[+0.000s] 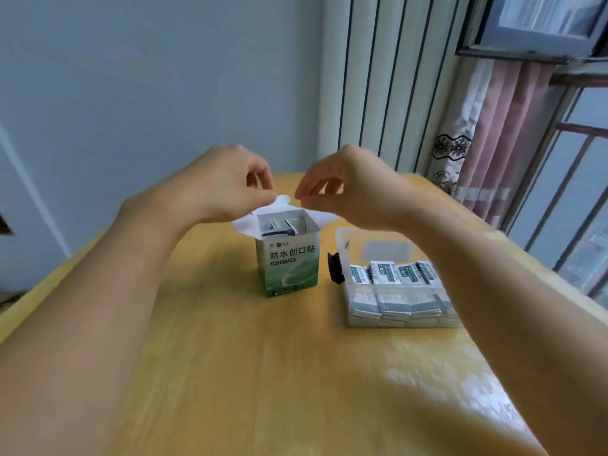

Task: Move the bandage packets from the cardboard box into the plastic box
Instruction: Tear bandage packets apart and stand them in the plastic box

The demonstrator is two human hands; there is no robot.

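Both grips hover over the open cardboard box (288, 255), left hand (227, 184) pinching a white flap, right hand (348, 189) loosely curled and empty, while a few bandage packets (279, 227) remain inside and many already fill the plastic box (348, 284) beside it on the surface (263, 373).

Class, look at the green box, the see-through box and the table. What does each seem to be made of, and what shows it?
Green box: thin printed cardboard, with folded white flaps at its open top.
See-through box: clear, probably hard plastic; the packets show through its wall.
Table: yellowish wood or wood-look laminate, glossy, reflecting window light.
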